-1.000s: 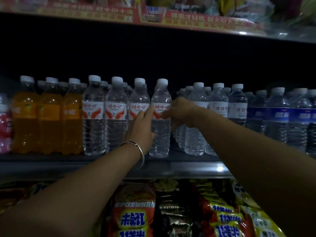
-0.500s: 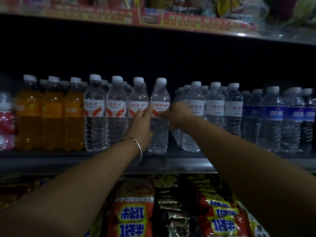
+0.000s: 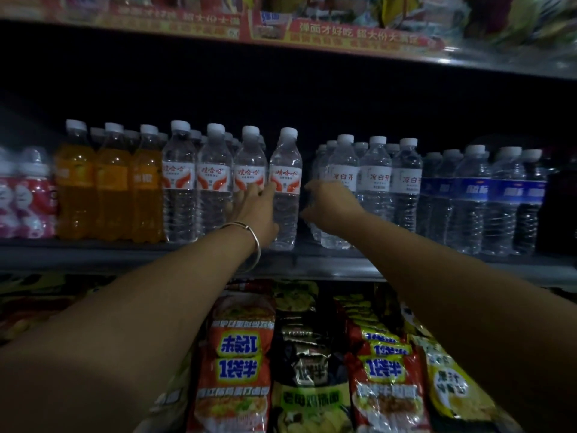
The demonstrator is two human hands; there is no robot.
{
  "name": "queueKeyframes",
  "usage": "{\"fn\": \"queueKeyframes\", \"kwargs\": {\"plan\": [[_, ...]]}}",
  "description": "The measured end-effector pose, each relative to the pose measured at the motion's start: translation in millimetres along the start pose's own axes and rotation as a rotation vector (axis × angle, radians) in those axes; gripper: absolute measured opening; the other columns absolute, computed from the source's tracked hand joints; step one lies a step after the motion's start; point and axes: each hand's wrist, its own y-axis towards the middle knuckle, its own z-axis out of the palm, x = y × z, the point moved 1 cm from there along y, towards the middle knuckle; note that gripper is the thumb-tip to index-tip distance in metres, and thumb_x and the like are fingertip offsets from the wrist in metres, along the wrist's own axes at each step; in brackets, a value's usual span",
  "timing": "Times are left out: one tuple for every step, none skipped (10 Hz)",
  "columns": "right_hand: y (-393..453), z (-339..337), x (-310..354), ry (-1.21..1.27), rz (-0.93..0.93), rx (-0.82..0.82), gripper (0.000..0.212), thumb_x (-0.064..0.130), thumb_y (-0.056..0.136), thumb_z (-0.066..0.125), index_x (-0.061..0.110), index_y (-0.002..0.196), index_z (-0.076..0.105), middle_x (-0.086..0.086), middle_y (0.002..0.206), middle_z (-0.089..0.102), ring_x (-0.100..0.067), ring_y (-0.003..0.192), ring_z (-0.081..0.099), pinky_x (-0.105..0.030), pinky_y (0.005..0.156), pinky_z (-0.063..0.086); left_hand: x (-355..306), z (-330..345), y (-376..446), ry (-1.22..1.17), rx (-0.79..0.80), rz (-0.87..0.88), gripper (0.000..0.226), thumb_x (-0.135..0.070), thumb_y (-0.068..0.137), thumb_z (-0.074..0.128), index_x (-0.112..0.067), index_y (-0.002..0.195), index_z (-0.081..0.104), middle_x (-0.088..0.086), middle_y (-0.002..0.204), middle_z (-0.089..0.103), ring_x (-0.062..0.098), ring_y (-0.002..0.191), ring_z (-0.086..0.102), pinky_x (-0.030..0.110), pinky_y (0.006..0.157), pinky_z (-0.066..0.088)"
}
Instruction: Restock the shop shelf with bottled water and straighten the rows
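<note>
A clear water bottle with a red and white label (image 3: 285,185) stands at the front of the middle shelf (image 3: 312,264), at the right end of a row of like bottles (image 3: 214,182). My left hand (image 3: 256,207), with a bangle on the wrist, grips this bottle from its left side, the thumb lying on its front. My right hand (image 3: 331,204) hovers just right of the bottle with its fingers curled and nothing in them; it is blurred. Behind it stand water bottles with white labels (image 3: 374,182).
Orange drink bottles (image 3: 112,189) and red and white bottles (image 3: 31,195) fill the shelf's left part, blue-labelled water bottles (image 3: 505,195) its right. Noodle packets (image 3: 240,354) lie on the shelf below. The shelf above (image 3: 343,42) carries a red price strip.
My right hand has come off the red-labelled bottle and shifted a little to the right. My left hand stays on the bottle.
</note>
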Motion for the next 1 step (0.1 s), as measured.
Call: {"fn": "queueKeyframes", "kwargs": {"plan": [[-35.0, -21.8, -12.7, -0.057, -0.058, -0.004, 0.05, 0.019, 0.089, 0.061, 0.013, 0.136, 0.045, -0.013, 0.129, 0.056, -0.03, 0.111, 0.057, -0.043, 0.095, 0.049, -16.5, -11.6, -16.4, 0.014, 0.044, -0.016, 0.083, -0.027, 0.08, 0.067, -0.022, 0.146, 0.016, 0.012, 0.145, 0.025, 0.032, 0.136, 0.023, 0.051, 0.111, 0.026]]}}
